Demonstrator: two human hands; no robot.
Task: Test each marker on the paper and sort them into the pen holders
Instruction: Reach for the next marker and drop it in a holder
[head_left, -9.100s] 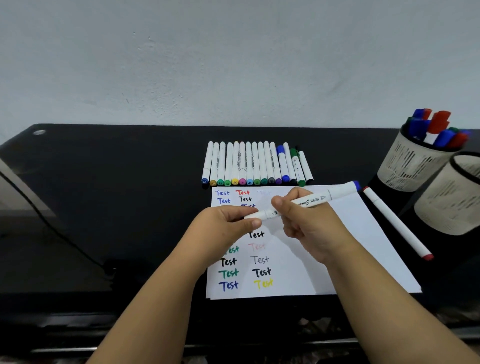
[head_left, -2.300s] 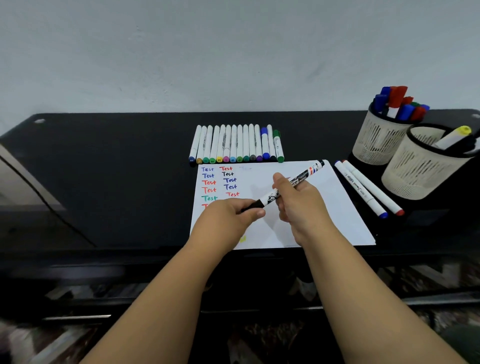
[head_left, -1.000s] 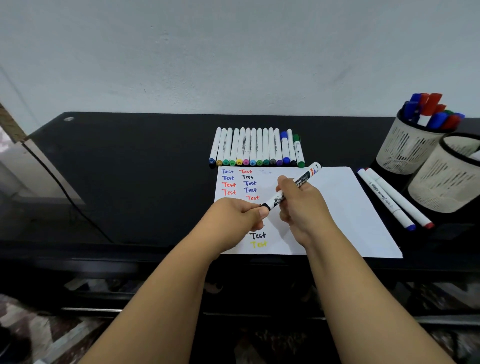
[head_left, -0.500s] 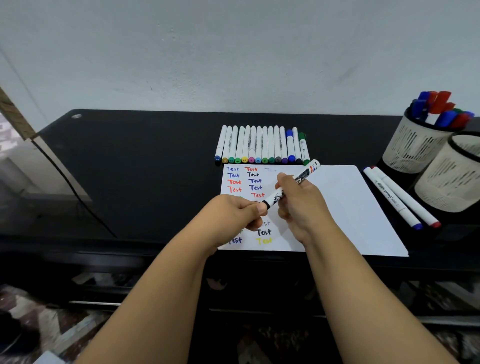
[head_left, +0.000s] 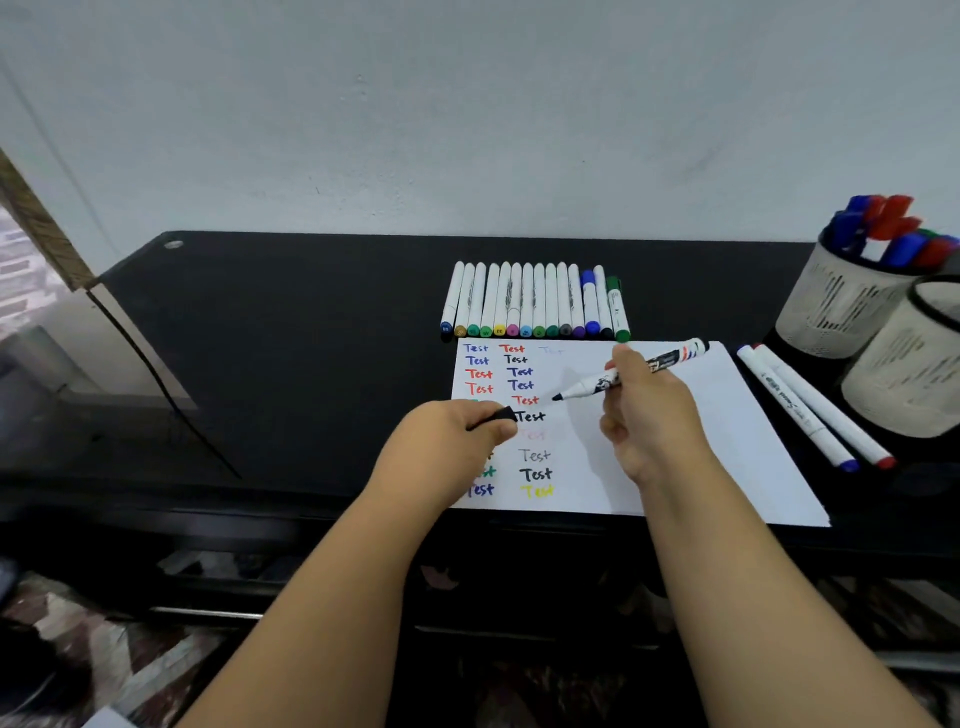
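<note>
Over the paper (head_left: 675, 441): right hand (head_left: 649, 415) pinches uncapped black marker (head_left: 631, 371), tip just above sheet; left hand (head_left: 452, 441) pinches its cap (head_left: 496, 415). Many "Test" marks done; far holder (head_left: 841, 306) filled. Row (head_left: 535, 304) of markers untested.

Soft, even indoor light; faint shadow of right hand (head_left: 644, 415) falls left onto paper (head_left: 727, 441). Wide-angle bending at edges. Far-right pen holders (head_left: 852, 306) slightly blurred.

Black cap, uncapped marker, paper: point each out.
black cap (head_left: 493, 417), head view, exposed end beside left thumb
uncapped marker (head_left: 592, 385), head view, white barrel near tip
paper (head_left: 727, 441), head view, blank right part
</note>
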